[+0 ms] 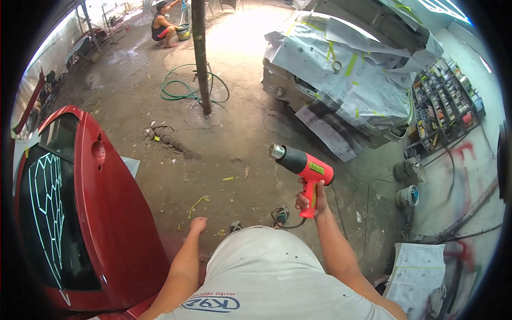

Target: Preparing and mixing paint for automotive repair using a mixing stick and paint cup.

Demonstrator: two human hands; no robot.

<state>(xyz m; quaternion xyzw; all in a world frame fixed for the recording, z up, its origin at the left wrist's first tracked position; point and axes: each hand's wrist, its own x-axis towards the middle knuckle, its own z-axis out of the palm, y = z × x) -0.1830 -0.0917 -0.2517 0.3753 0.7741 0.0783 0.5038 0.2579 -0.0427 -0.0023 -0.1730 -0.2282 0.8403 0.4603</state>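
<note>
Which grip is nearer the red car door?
Left. The left grip is right of the red car door; the right grip is farther right, holding the heat gun.

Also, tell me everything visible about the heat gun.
The heat gun has a red, plastic-looking body, black barrel, shiny metal-looking nozzle and yellowish label. The right hand's grip wraps its red handle, holding it above the floor in front of the person. The nozzle points ahead and leftward; a dark cord leaves the handle's base. Whether it is running cannot be told.
</note>
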